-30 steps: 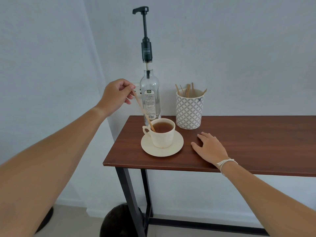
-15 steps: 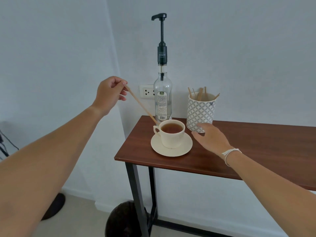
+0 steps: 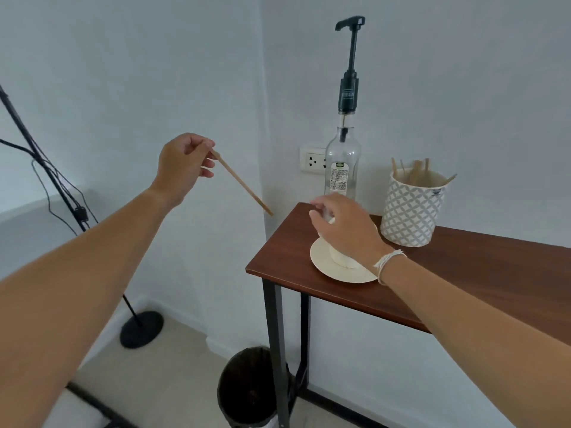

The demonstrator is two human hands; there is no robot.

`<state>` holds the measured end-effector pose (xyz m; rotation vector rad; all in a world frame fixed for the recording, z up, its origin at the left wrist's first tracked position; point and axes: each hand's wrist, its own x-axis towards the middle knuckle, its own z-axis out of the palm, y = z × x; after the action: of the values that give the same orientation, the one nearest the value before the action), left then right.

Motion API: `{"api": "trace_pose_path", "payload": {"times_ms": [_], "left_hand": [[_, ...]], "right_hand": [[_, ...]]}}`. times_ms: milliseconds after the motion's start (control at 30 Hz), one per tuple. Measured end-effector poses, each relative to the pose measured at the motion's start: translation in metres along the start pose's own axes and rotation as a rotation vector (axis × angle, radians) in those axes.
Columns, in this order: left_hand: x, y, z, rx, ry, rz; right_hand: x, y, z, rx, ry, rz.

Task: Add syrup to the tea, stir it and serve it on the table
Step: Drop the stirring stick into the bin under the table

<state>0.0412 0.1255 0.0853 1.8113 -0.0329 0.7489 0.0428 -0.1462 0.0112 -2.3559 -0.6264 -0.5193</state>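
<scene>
My left hand pinches the top of a wooden stir stick, which slants down to the right in the air, left of the table and clear of the cup. My right hand lies over the white tea cup with its fingers curled at the handle and hides the tea. The cup stands on its white saucer near the left end of the brown table. Just behind the cup is the clear syrup bottle with its tall black pump.
A patterned holder with several wooden sticks stands right of the bottle. A wall socket is behind the bottle. On the floor under the table's left end is a dark bin. A black stand with cables is at the left.
My left hand lifted the stick out of the tea and carried it left, away from the table. My right hand rose from the tabletop and closed over the cup. The view swung left.
</scene>
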Motion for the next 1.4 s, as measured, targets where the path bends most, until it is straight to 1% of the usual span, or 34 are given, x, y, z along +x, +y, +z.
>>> {"api": "trace_pose_path", "payload": {"times_ms": [133,233,367,567,733,900,1033,1233,1400], "left_hand": [[-0.011,-0.016,-0.031,0.033,0.055,-0.045],[-0.015,-0.034,-0.048,0.06,0.071,-0.08],[-0.016,-0.066,-0.067,0.076,0.063,-0.122],[-0.004,-0.132,-0.082,0.059,0.015,-0.201],[0.006,-0.192,-0.079,0.032,-0.051,-0.285],[0.004,-0.243,-0.066,0.019,-0.135,-0.337],[-0.001,-0.275,-0.056,0.002,-0.163,-0.386],[-0.02,-0.321,-0.036,0.056,-0.261,-0.463],[-0.037,-0.347,-0.025,0.12,-0.306,-0.519]], "right_hand": [[-0.006,-0.021,0.039,0.014,-0.112,-0.084],[-0.011,-0.028,0.07,0.027,-0.208,-0.066],[-0.015,-0.031,0.11,-0.018,-0.342,-0.017],[-0.001,-0.033,0.144,-0.182,-0.401,-0.003],[0.007,-0.034,0.157,-0.288,-0.399,0.025],[0.006,-0.034,0.162,-0.327,-0.383,0.063],[0.007,-0.036,0.162,-0.336,-0.362,0.07],[0.007,-0.034,0.164,-0.346,-0.352,0.096],[0.007,-0.034,0.164,-0.351,-0.335,0.096]]}}
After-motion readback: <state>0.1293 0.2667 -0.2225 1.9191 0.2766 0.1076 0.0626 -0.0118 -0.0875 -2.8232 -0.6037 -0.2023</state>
